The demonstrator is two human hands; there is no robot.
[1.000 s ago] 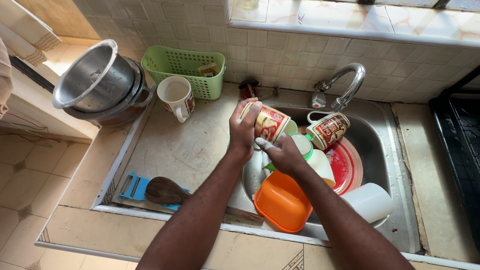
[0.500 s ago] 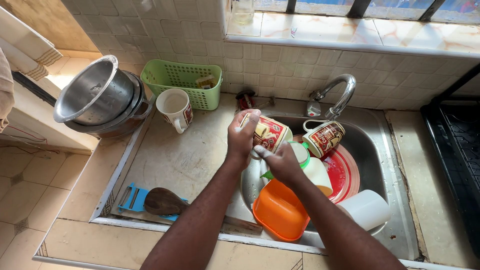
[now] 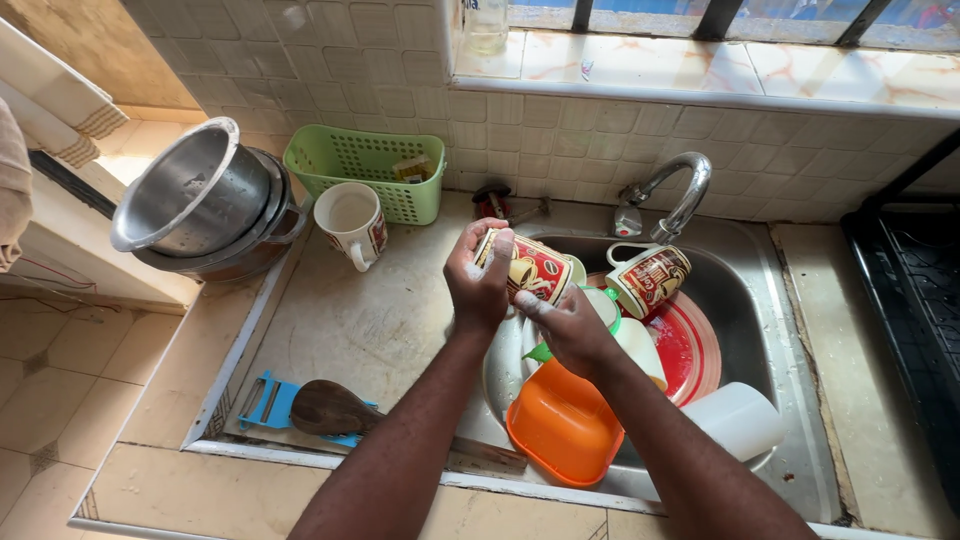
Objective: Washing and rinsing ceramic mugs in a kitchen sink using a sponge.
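Over the sink (image 3: 800, 420), both hands are busy with one printed mug (image 3: 535, 268). It's tipped on its side just above the pile of dishes, roughly at the sink's left edge. Left hand (image 3: 480, 285) is wrapped around the mug from the left with fingers curled over the top, and there's soap foam on the knuckles. Right hand (image 3: 572, 330) comes in from below and right, closed against the mug's lower side; can't tell if there's a sponge or cloth tucked in there, the fingers hide it.

Right beside it, a second printed mug (image 3: 650, 280) sits tilted in the basin under the curved metal tap (image 3: 675, 195). Below that there's a red plate (image 3: 695, 355), a white bottle with a green cap (image 3: 625, 335) lying partly under the right hand, an orange plastic container (image 3: 563, 425) at the front, and a white cup (image 3: 735, 420) on its side at the lower right.

Out on the draining surface (image 3: 370, 320) to the left: a white mug (image 3: 350, 222) standing upright, a green plastic basket (image 3: 368, 170) against the tiled wall, and stacked steel bowls (image 3: 200, 205) leaning at the far left corner. Near the front edge lies a wooden spoon (image 3: 330, 408) resting over a blue peeler (image 3: 268, 400).
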